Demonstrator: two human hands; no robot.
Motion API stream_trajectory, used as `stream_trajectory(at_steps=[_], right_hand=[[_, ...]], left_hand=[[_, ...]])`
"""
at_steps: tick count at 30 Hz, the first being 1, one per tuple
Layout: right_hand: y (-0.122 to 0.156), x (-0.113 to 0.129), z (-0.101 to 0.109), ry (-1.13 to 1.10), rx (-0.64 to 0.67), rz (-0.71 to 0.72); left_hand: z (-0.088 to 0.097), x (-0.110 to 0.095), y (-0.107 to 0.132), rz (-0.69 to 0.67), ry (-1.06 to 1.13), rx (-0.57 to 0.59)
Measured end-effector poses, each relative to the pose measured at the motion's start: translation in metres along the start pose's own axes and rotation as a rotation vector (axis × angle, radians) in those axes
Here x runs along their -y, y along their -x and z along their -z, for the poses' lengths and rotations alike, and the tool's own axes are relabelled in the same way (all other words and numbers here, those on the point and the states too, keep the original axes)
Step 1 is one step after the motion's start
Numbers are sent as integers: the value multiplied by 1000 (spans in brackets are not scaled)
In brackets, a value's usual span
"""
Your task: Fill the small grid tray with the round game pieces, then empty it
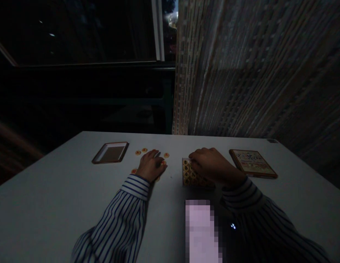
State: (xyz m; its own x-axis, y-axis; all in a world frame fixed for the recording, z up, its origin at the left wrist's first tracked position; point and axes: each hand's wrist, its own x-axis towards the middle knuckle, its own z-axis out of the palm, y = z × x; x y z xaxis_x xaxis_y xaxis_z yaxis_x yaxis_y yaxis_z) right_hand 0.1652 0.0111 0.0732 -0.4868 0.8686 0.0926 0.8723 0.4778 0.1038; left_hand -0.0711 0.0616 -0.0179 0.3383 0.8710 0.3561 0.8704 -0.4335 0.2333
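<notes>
Left hand (151,166) and right hand (206,162), white table (62,204).
Left fingers together above orange tokens (144,149), any grip unclear; right fingers together, flat on printed tile sheet (191,173), steadying it; box lid (253,163) at two o'clock.

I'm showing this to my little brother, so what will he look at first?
He'd probably spot the two hands in blue-and-white striped sleeves on the pale table first. The left hand sits among small round orange tokens, and the right hand rests on a square golden board. Next come the flat brown-rimmed tray far left and the colourful rectangular box on the right.
</notes>
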Motion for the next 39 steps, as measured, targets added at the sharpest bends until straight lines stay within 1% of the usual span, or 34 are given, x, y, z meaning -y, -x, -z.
stream_trajectory(at_steps=[3, 6, 10, 14, 17, 21, 27, 34, 39], right_hand=[[0, 1, -2, -1, 38, 5], [-1, 1, -3, -23, 50, 7], [-1, 0, -5, -51, 32, 7], [0, -1, -8, -60, 10, 3], [1, -1, -9, -62, 3, -1], [2, 0, -7, -65, 15, -3], [1, 1, -4, -60, 33, -10], [1, 0, -6, -36, 27, -5], [1, -1, -7, -49, 9, 3]], left_hand=[[-1, 0, 1, 12, -4, 11], [-2, -1, 1, 29, -4, 10], [-3, -1, 2, 31, 4, -4], [-3, 0, 2, 28, -10, 14], [-2, -1, 1, 25, -24, 5], [-1, 0, 0, 6, -22, -38], [-1, 0, -1, -51, 16, -153], [2, -1, -1, -114, 40, -221], [0, 1, -2, -146, 45, -270]])
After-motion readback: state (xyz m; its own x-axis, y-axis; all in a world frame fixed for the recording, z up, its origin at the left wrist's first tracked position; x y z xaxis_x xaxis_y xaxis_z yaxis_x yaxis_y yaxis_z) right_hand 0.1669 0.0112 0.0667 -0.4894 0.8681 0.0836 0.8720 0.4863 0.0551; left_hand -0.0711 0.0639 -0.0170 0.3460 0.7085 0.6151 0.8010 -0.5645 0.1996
